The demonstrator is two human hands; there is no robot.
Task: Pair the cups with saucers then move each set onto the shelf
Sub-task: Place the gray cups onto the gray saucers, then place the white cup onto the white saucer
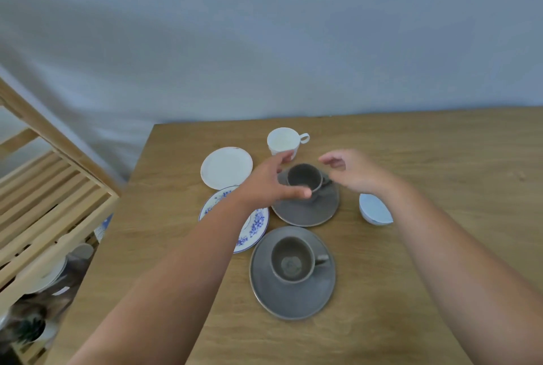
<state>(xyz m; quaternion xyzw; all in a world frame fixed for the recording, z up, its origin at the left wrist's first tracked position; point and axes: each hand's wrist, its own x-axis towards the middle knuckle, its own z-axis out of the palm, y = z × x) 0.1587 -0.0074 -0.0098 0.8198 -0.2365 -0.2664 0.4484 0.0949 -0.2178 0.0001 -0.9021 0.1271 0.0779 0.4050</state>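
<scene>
Flanking the far grey cup (304,178): left hand (266,181) on its left, fingers loosely spread, thumb by the cup's near rim, contact unclear through blur. Right hand (352,173) on its right, fingers curled and apart, holding nothing. Cup sits upright on far grey saucer (307,211). Relative to that cup: second grey cup (292,258) on its saucer (292,294) nearer the camera, white cup (283,141) just behind, white saucer (226,167) left, floral saucer (254,229) near-left, blue cup (374,209) right. All on table (440,159); shelf (44,188) far left.

4 cups (304,178), 4 saucers (292,291)
</scene>
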